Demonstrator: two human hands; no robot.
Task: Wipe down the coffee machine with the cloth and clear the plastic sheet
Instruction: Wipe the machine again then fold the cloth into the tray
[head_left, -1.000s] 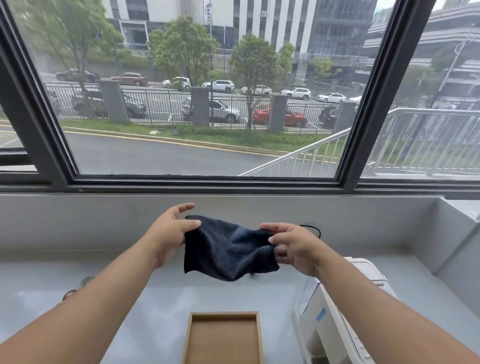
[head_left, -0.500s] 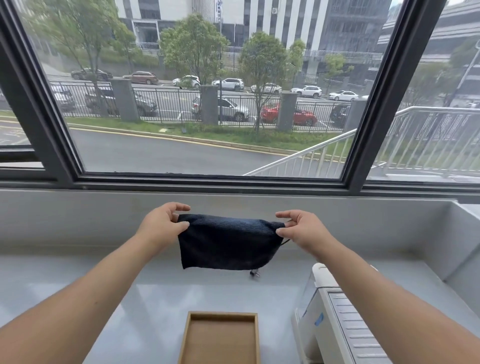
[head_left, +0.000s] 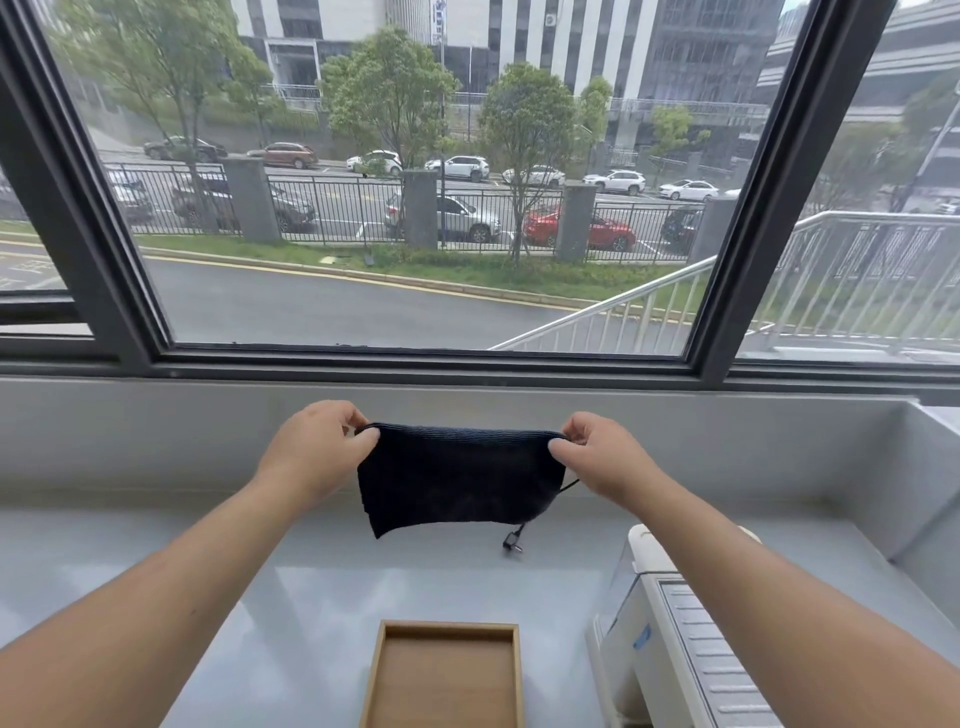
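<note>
Pale grey glossy counter (head_left: 156, 561) runs under a wide window (head_left: 426, 208) with dark frames, street, parked cars and trees outside; low grey back wall behind the counter and a raised ledge at far right. Shallow rectangular wooden tray (head_left: 387, 675) sits at bottom centre on the counter, thin light rim, flat brown floor, cut off by the frame edge. White coffee machine (head_left: 675, 670) at bottom right, just beside the tray, boxy hard plastic with a ribbed grey top panel and a small blue mark on its side, partly covered by the right forearm. Thin black cord (head_left: 515, 540) with a small dark end piece lies on the counter behind the machine, partly hidden by the cloth. Both bare arms reach forward over the counter. Left hand (head_left: 311, 452) curled, thumb and fingertips pinching the top left corner of the cloth (head_left: 457, 478). Right hand (head_left: 597, 457) curled the same way, pinching the top right corner. Cloth is held up in the air between the two hands, above the counter and beyond the tray, top edge pulled straight and taut, rest hanging down, touching nothing else. Cloth is dark navy, soft, finely ribbed, roughly rectangular, lower edge uneven and sagging lower on the left. Plastic sheet cannot be made out
</note>
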